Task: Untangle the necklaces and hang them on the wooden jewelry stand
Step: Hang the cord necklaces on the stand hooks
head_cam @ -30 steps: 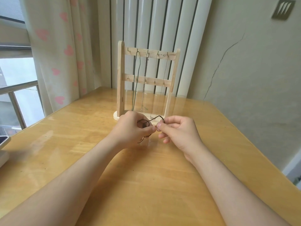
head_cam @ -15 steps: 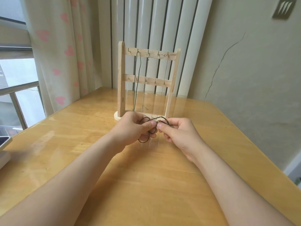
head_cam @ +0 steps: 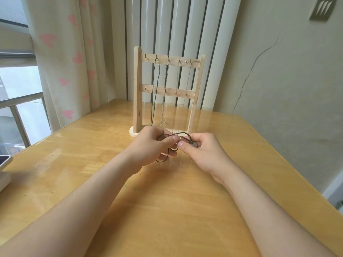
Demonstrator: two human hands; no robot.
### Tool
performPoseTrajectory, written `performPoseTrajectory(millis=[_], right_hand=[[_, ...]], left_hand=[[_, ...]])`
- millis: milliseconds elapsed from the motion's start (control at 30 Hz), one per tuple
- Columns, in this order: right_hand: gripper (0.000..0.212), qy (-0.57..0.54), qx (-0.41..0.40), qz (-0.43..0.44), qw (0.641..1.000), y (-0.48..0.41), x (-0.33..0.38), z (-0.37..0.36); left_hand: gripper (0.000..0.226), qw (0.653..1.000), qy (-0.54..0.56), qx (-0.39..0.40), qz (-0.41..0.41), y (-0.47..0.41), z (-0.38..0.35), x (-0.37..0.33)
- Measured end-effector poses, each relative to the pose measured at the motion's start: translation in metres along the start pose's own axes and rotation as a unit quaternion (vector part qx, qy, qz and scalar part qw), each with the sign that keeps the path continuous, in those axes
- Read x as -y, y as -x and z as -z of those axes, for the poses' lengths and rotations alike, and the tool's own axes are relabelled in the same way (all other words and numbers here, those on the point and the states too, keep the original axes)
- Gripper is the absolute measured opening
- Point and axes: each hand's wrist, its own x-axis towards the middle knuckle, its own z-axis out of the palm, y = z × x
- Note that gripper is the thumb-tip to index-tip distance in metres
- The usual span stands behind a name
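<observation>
Daylight comes through a window far left of the wooden jewelry stand, and a curtain printed with pink hearts hangs between the two. White radiator columns rise behind the stand, which is upright at the far middle of the yellow wooden counter. On its top rail the leftmost hook is bare. To the right of that hook hang a dark green cord, a twisted chain and thin pale chains, all falling straight toward the base.

Just in front of the stand's base, both hands meet above the counter. The left grip pinches a strand of the black cord necklace between thumb and forefinger, and a loop sags below its fingers toward the counter. The right grip, thumb tip against the left one, pinches the same cord, and a small greyish pendant shows between its fingers. Right of the stand, a long crack runs up the plain wall.

Since several necklaces already hang, the step in hand looks like picking the tangle out of this black cord. The next move probably calls for easing one strand through the snarl with slack, not pulling it tight. The opened loop can then be lifted to the bare hook without brushing the hung chains.
</observation>
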Motion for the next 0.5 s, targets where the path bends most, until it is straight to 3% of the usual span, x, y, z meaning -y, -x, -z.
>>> performPoseTrajectory(millis=[133,267,500], right_hand=[[0.014,0.085,-0.003,0.014,0.996,-0.002,-0.002,0.001],[0.014,0.178,-0.010,0.045,0.983,-0.001,0.001,0.002],[0.008,0.223,-0.007,0.109,0.969,0.009,0.012,-0.004]], left_hand=[[0.011,0.979,-0.166,0.004,-0.114,-0.003,0.006,0.002],[0.013,0.954,-0.256,0.005,-0.154,-0.002,0.005,0.005],[0.018,0.972,-0.209,-0.032,-0.103,0.002,0.002,0.001]])
